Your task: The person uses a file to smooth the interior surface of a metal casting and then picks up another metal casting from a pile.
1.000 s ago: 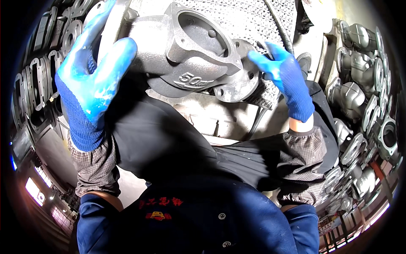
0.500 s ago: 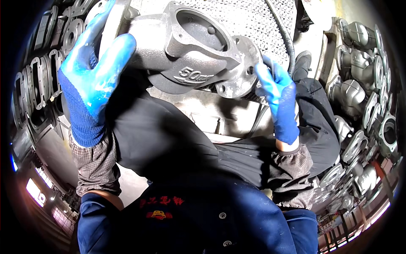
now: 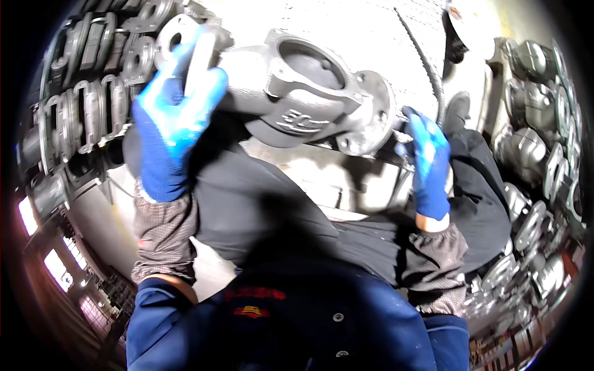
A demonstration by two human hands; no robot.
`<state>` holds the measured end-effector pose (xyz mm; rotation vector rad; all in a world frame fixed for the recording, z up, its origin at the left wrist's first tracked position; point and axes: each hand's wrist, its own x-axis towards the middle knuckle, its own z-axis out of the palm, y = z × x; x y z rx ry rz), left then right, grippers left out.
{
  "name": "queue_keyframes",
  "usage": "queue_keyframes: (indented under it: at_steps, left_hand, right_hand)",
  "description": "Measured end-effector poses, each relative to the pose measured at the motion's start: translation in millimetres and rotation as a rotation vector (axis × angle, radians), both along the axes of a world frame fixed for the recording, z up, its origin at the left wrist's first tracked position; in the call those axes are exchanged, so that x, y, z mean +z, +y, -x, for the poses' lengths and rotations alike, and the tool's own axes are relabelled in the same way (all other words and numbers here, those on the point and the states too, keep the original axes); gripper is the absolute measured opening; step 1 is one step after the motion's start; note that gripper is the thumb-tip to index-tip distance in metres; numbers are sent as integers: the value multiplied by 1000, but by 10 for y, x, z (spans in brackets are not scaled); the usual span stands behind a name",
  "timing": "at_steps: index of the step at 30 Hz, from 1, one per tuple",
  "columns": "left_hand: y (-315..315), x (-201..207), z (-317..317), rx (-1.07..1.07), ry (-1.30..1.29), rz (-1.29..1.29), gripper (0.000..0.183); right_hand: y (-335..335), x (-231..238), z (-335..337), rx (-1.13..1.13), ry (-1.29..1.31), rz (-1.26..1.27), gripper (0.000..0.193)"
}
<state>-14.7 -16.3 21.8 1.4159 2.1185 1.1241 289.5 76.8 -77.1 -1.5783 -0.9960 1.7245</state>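
A grey cast-metal valve body [image 3: 247, 83] with a round opening on top, raised lettering on its side and a flange at each end lies across in front of my knees. My left hand [image 3: 173, 120], in a blue coated glove, is closed around its left flange, thumb on the near side and fingers beyond. Just right of the bolt-holed right flange [image 3: 378, 114] is my gloved right hand [image 3: 431, 148], its fingers curled together. Something small and dark shows at those fingertips, too blurred to name.
Rows of metal flanges and castings [image 3: 93, 108] stand at the left. More rounded valve bodies [image 3: 529, 102] are stacked along the right. A dark ribbed hose [image 3: 427, 68] runs over the bright textured surface [image 3: 365, 31] behind the casting. My shoe [image 3: 458, 110] is beyond my right hand.
The whole view has shifted, so the casting and both hands appear farther right. My right hand has drawn slightly away from the right flange. My left hand keeps its hold.
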Motion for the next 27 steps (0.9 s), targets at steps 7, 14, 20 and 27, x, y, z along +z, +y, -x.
queue_keyframes:
  at_steps: [7,14,20,27]
  left_hand:
    - [-80,-33,102,93,-99,62,50]
    - [-27,48,-31,28,-115,-32,60]
    - [171,203,-166,-177,69,-130,60]
    - [231,178,-239,-346,165,-110,73]
  right_hand:
    - [-406,-126,183,56,-64,25,30]
    - [-270,-206,362,-111,68,-82,23]
    - [200,-669,183,-136,94,-145,30]
    - [44,-678,179,-314,350,167,33]
